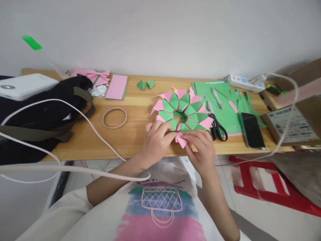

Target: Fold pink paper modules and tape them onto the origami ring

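Observation:
A ring-shaped paper flower (197, 117) of folded green and pink pieces lies on the wooden table (120, 145), with a round hole at its centre. My left hand (157, 139) pinches the near edge of the flower; its fingertips partly hide what they grip. Beside it, my right hand (202, 147) has thumb and fingers closed on a pink folded paper petal (181, 140) at the flower's near side. Two small folded green paper pieces (141, 85) rest behind the flower.
Black scissors (218, 129), a utility knife (217, 98) and green paper sheets (200, 88) lie right, near a phone (252, 130) and power strip (244, 83). Leftward are a tape ring (114, 127), pink paper stack (117, 87) and black bag (50, 113). A white cable (95, 129) hangs across the foreground.

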Demonstrator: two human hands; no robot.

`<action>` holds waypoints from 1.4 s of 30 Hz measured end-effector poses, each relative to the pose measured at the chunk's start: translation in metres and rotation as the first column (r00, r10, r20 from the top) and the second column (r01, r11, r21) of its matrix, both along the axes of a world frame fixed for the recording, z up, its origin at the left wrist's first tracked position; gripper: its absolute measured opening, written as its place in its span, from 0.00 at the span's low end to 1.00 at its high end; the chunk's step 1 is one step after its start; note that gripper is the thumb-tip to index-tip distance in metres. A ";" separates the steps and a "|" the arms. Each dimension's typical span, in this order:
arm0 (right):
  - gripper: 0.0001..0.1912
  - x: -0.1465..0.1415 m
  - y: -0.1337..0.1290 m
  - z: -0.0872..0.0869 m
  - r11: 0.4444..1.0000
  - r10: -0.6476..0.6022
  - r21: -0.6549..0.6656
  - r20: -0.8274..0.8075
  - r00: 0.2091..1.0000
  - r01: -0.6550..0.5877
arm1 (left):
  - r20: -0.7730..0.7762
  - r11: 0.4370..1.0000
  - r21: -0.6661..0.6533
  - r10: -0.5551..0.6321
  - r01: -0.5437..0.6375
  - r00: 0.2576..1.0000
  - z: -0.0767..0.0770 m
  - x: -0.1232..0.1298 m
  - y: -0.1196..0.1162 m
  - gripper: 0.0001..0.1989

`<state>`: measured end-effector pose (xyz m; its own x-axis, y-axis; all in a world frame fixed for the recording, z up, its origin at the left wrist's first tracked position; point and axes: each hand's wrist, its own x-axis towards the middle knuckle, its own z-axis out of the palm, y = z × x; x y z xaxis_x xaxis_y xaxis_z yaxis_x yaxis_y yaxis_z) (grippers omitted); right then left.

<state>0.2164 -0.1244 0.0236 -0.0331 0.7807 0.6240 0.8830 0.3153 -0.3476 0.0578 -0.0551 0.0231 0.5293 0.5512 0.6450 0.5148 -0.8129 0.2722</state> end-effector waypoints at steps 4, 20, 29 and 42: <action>0.09 0.001 -0.001 -0.005 1.000 0.005 0.025 0.069 0.998 -0.007 | 0.006 0.999 0.042 -0.023 0.023 1.000 0.000 -0.001 -0.001 0.08; 0.10 0.000 -0.003 0.001 0.999 0.050 0.008 0.027 0.998 -0.050 | -0.023 0.986 0.099 0.139 -0.136 0.990 0.009 -0.002 0.001 0.05; 0.12 -0.006 -0.003 -0.006 0.999 0.000 0.038 -0.003 1.000 0.000 | -0.099 0.999 -0.041 0.019 -0.024 0.995 0.008 -0.008 -0.001 0.09; 0.07 -0.010 0.000 -0.008 1.000 0.000 0.020 -0.036 0.999 0.001 | 0.034 0.867 -0.468 -0.175 0.171 0.984 0.013 -0.009 -0.001 0.10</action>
<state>0.2063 -0.1247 0.0158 -0.0098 0.7679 0.6405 0.8703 0.3220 -0.3727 0.0489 -0.0566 0.0359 0.6488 0.6860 0.3292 0.3822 -0.6679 0.6386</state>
